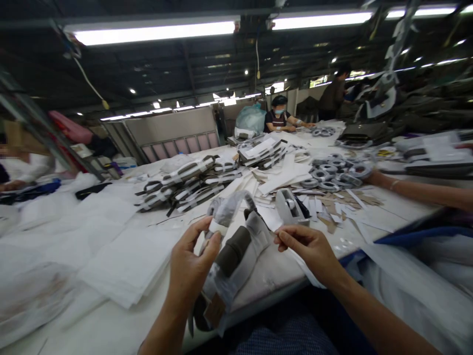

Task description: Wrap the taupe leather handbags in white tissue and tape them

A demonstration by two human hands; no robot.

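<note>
My left hand (194,259) is closed, thumb against fingers, on a dark olive bag strap (233,250) bundled in clear plastic and white wrapping. The bundle is tilted above the table's front edge, with a looped, plastic-covered part at its top. A brown tag (214,310) hangs near its lower end. To the right of the bundle, my right hand (310,251) pinches the end of a thin dark cord that runs from the bundle's upper part. Just beyond that hand stands a tape dispenser (291,207).
Wrapped straps (185,182) lie piled mid-table, with white sheets (125,266) at left. Plastic-wrapped rings (328,170) and paper scraps (332,207) lie at right. A co-worker's arm (414,190) reaches in from the right; another person (279,118) sits at the far end.
</note>
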